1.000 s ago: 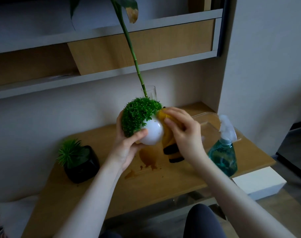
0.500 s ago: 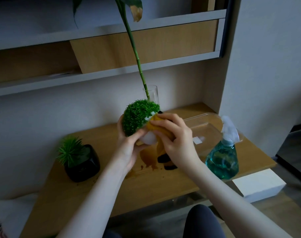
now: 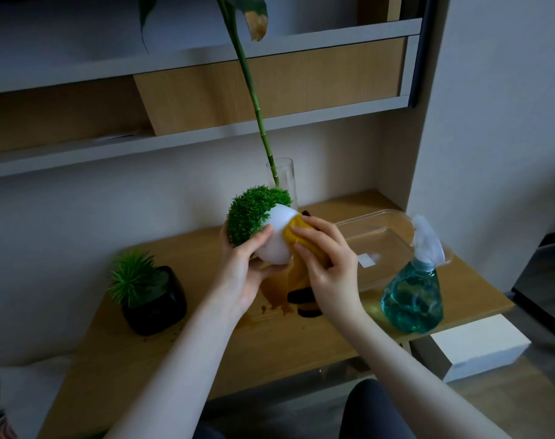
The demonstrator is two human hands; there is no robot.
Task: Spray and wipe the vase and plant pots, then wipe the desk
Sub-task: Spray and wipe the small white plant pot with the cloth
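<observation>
The right hand (image 3: 328, 264) presses a yellow cloth (image 3: 301, 245) against the white pot (image 3: 277, 239), fingers curled over the cloth. The left hand (image 3: 244, 267) grips the pot from the left, thumb across its front, holding it tilted in the air above the desk (image 3: 301, 340). If the glazed pot is damp, a hard rub could twist it out of that grip and drop it onto the wet patch (image 3: 274, 296). Just behind it stands the glass vase (image 3: 285, 179); a stray elbow could topple it, or the spray bottle (image 3: 412, 299) to the right.
</observation>
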